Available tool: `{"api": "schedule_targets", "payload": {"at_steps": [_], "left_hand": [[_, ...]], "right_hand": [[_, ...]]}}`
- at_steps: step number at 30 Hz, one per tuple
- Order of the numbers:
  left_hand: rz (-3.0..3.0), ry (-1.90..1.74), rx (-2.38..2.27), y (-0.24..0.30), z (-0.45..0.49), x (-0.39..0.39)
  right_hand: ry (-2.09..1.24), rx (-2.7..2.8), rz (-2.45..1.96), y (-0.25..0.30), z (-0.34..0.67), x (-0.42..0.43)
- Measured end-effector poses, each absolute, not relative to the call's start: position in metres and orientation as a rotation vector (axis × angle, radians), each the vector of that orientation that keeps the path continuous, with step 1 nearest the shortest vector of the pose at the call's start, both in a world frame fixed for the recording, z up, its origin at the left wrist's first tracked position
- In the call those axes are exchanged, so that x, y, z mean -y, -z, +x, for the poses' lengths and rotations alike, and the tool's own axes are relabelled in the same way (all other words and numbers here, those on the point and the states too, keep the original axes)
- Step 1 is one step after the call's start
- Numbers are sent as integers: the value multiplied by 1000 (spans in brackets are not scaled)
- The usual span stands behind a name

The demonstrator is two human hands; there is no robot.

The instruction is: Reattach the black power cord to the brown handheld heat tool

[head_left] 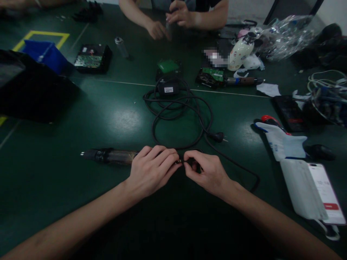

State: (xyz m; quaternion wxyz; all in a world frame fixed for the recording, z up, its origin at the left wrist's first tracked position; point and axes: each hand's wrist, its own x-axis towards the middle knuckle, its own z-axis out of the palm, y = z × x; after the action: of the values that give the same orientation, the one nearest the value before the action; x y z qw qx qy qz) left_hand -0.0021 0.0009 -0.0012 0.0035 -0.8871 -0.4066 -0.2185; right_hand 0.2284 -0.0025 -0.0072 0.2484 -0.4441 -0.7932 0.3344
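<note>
My left hand (153, 171) is closed around the rear of an electric screwdriver (116, 156), which lies along the green table with its bit end to the left. Its tail end shows a small brassy connector (178, 161) between my two hands. My right hand (207, 171) pinches the end of a black cable close to that connector; whether the two parts touch I cannot tell. Just beyond my hands, a black power cord (153, 131) lies in loose loops with a small labelled adapter box (168, 88) and a two-pin plug (217, 137).
Opposite, a person's hands (180, 16) work over the table. Hard drives (92, 57) and a second screwdriver (244, 81) lie farther back. At right are a glove (284, 141), a face mask (302, 187) and a lit phone (325, 191). A blue bin (45, 54) stands left.
</note>
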Motion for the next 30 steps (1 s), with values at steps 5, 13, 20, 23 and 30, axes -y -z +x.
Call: {"api": "schedule_targets", "payload": {"at_steps": [5, 13, 20, 23, 30], "left_hand": [[-2799, 709, 1281, -2, -2, 0], [-2787, 687, 1284, 0, -3, 0], [-2812, 684, 1267, -1, -3, 0], [-2791, 681, 1275, 0, -3, 0], [-2822, 668, 1259, -2, -4, 0]], "right_hand": [[-906, 2157, -1203, 7, 228, 2], [-906, 2157, -1205, 8, 228, 2], [-900, 2159, -1199, 7, 228, 2], [-884, 2160, -1197, 7, 228, 2], [-887, 2168, -1193, 7, 228, 2]]}}
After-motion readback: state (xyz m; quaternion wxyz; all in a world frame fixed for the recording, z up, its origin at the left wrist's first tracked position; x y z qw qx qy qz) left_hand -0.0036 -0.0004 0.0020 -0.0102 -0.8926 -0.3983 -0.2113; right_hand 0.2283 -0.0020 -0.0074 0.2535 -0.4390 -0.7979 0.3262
